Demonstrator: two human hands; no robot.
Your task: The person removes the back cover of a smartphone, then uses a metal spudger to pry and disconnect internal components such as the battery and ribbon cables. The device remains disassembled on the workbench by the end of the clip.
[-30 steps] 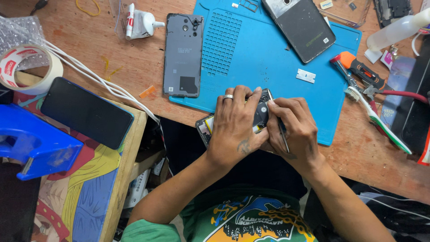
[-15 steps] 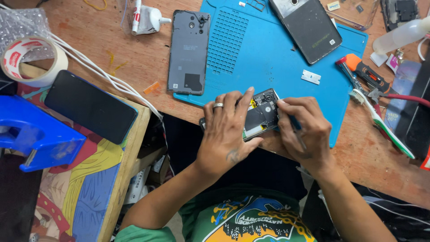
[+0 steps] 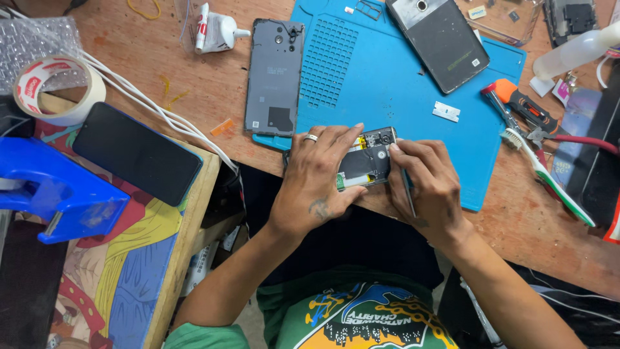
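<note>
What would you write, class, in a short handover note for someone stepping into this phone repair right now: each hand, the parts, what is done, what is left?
Left hand: grips the opened phone at the blue mat edge.
Right hand: steadies the phone's right end and holds a thin tool.
Parts: grey back cover lies at the mat's left edge.
Done: cover is off, insides exposed.
Left: the inside work; cover not yet refitted.

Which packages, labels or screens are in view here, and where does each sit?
Dark phone screen: black rectangle, on the colourful side table at left.
Glue tube: white with red, top of the desk.
Grey phone back cover: small pale stickers, left edge of the blue mat.
Tape roll: printed red and white, far left.
</note>
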